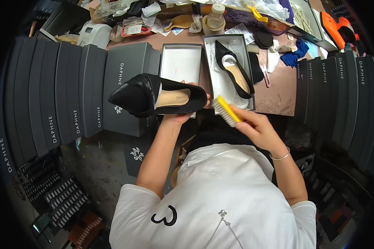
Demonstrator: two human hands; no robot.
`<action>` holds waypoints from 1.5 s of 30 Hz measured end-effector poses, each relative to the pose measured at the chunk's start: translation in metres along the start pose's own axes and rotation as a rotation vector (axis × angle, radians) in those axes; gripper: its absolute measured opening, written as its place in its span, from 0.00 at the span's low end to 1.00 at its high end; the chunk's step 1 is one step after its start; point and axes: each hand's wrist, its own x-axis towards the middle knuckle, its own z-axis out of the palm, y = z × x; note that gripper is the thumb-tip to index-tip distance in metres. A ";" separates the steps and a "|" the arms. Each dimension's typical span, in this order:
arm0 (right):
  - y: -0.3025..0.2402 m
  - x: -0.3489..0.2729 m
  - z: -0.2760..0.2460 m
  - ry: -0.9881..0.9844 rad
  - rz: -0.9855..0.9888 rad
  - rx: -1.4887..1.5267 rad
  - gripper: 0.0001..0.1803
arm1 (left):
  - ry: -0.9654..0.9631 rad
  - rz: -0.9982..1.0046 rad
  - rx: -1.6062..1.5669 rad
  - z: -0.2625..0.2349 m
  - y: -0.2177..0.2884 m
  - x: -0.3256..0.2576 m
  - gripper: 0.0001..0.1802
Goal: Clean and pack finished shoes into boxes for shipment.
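The left hand (179, 118) holds a black shoe (158, 96) from below, with the fingers closed around its heel part. The shoe lies on its side in the air, above the front edge of the worktop (278, 97), and its pointed toe shows to the person's left. The beige inner sole is visible through the opening.

The right hand (253, 126) is closed around a brush (226, 111) with a yellow back and pale bristles. The bristle end of the brush is just beside the heel of the shoe; I cannot tell if it touches the shoe. A thin bracelet (281, 157) sits on the right wrist.

Behind the hands, on the worktop, stand two open boxes. The left box (181, 62) shows only its white inside. The right box (229, 68) has white paper in it, and a second black shoe (234, 70) lies there with its toe pointing away from the person.

At the left side, many grey shoe boxes (66, 95) stand in a row on their edges, and more such boxes (340, 91) stand at the right. At the back of the worktop there are a jar (215, 20), blue cloth (293, 54) and an orange tool (335, 27).
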 end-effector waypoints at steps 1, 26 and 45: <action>0.000 0.006 0.009 -0.011 -0.090 -0.106 0.25 | -0.035 -0.026 0.014 -0.001 -0.005 0.003 0.22; 0.169 0.025 -0.156 0.792 0.121 -0.809 0.26 | 0.547 -0.169 0.038 -0.046 -0.025 0.010 0.29; 0.045 0.046 -0.040 0.332 -0.074 -0.462 0.17 | 0.555 0.301 0.749 -0.047 0.031 -0.005 0.22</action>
